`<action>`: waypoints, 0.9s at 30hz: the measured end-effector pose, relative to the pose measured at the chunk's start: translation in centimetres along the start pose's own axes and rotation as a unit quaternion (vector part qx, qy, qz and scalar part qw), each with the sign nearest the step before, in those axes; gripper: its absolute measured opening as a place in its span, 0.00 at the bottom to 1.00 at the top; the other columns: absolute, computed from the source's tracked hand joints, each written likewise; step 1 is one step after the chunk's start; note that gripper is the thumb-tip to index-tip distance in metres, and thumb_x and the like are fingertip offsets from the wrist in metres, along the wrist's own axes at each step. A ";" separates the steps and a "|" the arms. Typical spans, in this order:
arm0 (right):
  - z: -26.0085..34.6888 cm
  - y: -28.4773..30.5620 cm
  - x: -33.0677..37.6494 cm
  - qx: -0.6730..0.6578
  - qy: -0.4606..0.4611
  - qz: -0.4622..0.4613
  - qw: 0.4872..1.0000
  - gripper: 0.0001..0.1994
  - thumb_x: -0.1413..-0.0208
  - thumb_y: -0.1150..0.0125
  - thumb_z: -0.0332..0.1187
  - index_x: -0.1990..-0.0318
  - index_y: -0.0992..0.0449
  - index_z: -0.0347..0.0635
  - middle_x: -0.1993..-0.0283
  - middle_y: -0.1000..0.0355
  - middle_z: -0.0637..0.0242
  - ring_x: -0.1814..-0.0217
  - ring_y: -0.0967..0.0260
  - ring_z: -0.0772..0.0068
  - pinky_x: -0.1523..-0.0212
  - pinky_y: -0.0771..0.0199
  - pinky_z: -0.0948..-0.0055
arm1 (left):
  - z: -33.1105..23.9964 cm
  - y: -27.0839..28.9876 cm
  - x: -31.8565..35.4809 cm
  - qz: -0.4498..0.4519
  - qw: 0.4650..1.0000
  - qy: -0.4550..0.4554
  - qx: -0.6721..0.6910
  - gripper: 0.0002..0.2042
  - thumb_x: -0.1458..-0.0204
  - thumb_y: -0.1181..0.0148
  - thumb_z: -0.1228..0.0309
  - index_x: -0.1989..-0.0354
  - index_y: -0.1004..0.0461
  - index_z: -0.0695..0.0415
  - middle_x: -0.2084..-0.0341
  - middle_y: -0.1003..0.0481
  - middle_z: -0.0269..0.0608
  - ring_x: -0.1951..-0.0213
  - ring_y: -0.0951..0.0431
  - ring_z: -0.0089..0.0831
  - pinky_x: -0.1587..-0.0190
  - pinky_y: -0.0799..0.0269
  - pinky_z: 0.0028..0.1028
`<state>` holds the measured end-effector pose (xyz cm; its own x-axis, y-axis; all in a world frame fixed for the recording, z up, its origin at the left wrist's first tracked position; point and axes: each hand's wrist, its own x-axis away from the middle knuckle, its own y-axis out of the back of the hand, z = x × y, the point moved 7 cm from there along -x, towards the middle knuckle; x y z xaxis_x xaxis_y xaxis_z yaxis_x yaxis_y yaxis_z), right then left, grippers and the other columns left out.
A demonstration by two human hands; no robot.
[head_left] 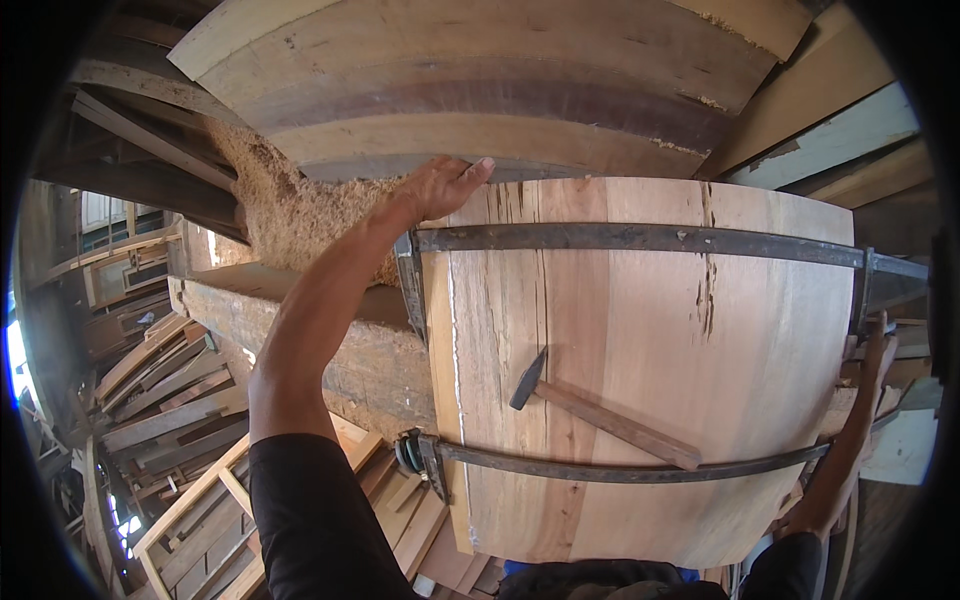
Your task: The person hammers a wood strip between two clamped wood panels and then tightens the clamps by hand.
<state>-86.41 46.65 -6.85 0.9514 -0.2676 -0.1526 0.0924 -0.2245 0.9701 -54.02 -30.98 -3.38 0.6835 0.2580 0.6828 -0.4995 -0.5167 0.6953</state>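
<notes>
A wide panel of pale boards [640,350] lies before me, with a white line of glue along its left joint. My left hand [448,188] is at its far left corner, closed over the edge, thumb pointing right. Two dark metal bar clamps cross the panel: the far clamp [620,237] and the near clamp [620,470]. On the panel rests a hammer [610,422], its head to the left and its wooden handle reaching the near clamp. My right hand [878,348] is beside the right edge, below the far clamp's end; most of its fingers are hidden.
A thick wooden beam [350,340] runs left of the panel, with a heap of sawdust [300,205] behind it. Large stacked planks [480,85] stand at the back. Wooden frames [205,500] and many offcuts [180,420] cover the lower left.
</notes>
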 end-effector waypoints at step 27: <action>25.6 24.3 42.3 -0.055 0.591 0.609 0.526 0.31 0.49 0.47 0.28 0.36 0.46 0.33 0.64 0.29 0.47 0.60 0.26 0.48 0.52 0.26 0.57 | -2.2 0.4 0.5 -0.103 0.990 0.032 -0.093 0.35 0.36 0.71 0.43 0.67 0.19 0.60 0.65 0.22 0.63 0.55 0.22 0.54 0.47 0.30 0.46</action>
<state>-51.44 5.91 5.44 -0.1634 0.6343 0.7556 -0.8434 -0.4872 0.2266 -55.05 -29.25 -2.30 0.7497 0.3963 0.5301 -0.4458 -0.2896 0.8470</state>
